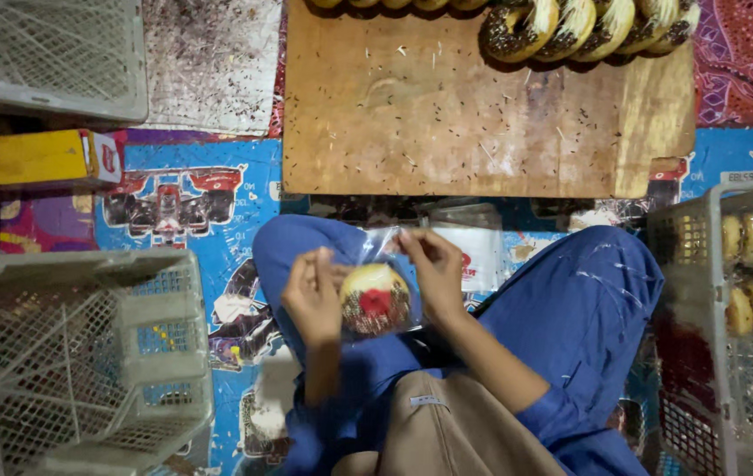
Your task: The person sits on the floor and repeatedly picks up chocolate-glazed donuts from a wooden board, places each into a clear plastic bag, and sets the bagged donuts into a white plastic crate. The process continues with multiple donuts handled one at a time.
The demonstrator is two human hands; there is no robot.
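At far left we have a grey mesh crate beside our knee and a yellow box farther up, on a printed blue mat. Our left hand pinches the near edge of a clear plastic bag, fingers closed on the film. Inside the bag sits a doughnut with pale icing and a red blot, held above our blue-trousered lap. Our right hand grips the bag's upper right edge, thumb and fingers shut on it.

The film looks thin, so we judge that a loose pinch on either side could let the doughnut slide out, or smear its icing against the plastic.

Ahead lies a wooden board scattered with sprinkles, a row of iced doughnuts along its far edge. At right a second crate, holding plain doughnuts, crowds our right knee.
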